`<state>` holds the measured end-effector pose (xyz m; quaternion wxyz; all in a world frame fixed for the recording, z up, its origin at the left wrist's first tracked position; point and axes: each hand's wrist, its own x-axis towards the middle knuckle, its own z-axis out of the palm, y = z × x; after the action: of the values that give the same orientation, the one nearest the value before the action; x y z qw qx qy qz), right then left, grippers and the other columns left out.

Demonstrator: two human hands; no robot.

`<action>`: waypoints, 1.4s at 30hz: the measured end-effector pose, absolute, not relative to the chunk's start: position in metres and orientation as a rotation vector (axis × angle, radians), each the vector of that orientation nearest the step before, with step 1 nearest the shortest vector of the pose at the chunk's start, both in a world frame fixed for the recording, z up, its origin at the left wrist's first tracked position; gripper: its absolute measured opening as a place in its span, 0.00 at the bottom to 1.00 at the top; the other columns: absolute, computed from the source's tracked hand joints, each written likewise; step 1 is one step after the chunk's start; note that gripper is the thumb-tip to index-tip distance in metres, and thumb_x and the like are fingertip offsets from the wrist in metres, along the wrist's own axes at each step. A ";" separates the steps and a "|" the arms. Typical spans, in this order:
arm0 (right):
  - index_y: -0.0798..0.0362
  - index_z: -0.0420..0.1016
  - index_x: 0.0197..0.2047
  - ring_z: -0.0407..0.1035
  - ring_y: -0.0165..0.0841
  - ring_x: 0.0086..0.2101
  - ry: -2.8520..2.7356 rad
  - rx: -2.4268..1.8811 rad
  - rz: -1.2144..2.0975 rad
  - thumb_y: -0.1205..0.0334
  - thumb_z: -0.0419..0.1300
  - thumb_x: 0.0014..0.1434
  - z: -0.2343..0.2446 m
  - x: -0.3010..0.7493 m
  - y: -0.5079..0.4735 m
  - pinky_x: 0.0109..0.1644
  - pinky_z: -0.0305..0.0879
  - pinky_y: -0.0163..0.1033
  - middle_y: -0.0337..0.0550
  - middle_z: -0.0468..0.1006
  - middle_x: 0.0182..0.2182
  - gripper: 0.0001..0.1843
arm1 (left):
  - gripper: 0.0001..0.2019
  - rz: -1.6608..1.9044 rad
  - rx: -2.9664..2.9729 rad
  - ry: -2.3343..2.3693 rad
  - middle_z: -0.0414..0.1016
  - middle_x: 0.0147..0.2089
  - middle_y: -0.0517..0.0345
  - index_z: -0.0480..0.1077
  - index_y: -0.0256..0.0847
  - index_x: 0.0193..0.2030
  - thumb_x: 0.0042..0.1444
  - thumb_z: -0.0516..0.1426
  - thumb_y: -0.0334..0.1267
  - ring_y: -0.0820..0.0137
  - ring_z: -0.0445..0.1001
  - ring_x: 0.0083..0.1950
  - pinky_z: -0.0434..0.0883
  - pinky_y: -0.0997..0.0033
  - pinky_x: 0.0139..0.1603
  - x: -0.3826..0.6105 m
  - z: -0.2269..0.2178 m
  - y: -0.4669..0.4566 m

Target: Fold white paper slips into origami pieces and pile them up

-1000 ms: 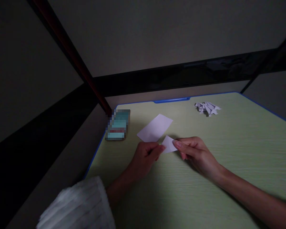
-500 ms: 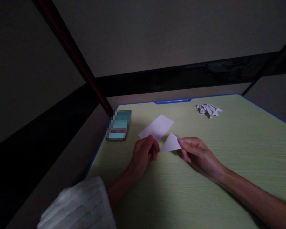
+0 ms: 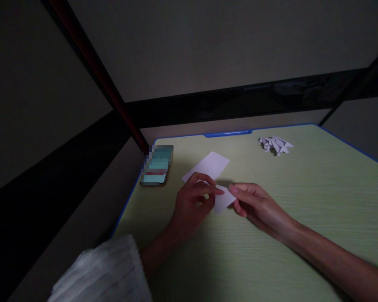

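A small folded piece of white paper (image 3: 223, 200) is held just above the pale green table (image 3: 302, 235) between both my hands. My left hand (image 3: 193, 201) pinches its upper left edge with thumb and fingers closed. On the right side my right hand (image 3: 255, 205) grips it with the fingers closed. Right behind my hands a flat white sheet of paper (image 3: 208, 165) lies on the table.
A phone (image 3: 156, 165) with a lit, blurred screen lies near the table's left edge. Several folded white paper pieces (image 3: 275, 144) form a heap at the back right. The table has a blue rim (image 3: 228, 133). Dark frame bars run behind it.
Half a second ago my left hand had let go and the paper showed as a triangle in my right hand. Now my left hand pinches it again, lower and folded smaller.
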<state>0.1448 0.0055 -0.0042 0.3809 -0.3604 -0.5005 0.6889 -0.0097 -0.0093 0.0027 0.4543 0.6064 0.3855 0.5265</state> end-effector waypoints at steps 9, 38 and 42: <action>0.56 0.63 0.17 0.49 0.23 0.16 -1.490 -1.085 1.338 0.53 0.54 0.51 -0.003 0.149 0.007 0.20 0.42 0.31 0.32 0.57 0.12 0.18 | 0.11 1.183 1.157 0.992 0.66 0.22 0.65 0.61 0.37 0.35 0.44 0.56 0.33 0.78 0.66 0.18 0.66 0.79 0.17 -0.001 -0.001 -0.007; 0.55 0.67 0.29 0.59 0.27 0.23 -1.728 -0.970 1.074 0.63 0.56 0.50 -0.004 0.148 0.003 0.24 0.55 0.33 0.38 0.65 0.22 0.04 | 0.13 1.093 1.306 1.123 0.68 0.29 0.58 0.67 0.36 0.37 0.43 0.57 0.37 0.78 0.65 0.23 0.63 0.82 0.16 0.000 -0.008 -0.007; 0.55 0.66 0.30 0.60 0.29 0.25 -1.756 -0.978 1.047 0.65 0.53 0.51 -0.003 0.148 0.004 0.26 0.55 0.34 0.39 0.65 0.25 0.03 | 0.10 1.153 1.236 1.118 0.67 0.24 0.60 0.68 0.34 0.33 0.44 0.56 0.37 0.79 0.64 0.20 0.62 0.83 0.15 -0.001 -0.003 -0.006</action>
<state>0.1484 0.0037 -0.0032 0.4239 -0.3908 -0.7018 0.4183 -0.0007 -0.0061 -0.0034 0.5291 0.5176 0.4680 0.4829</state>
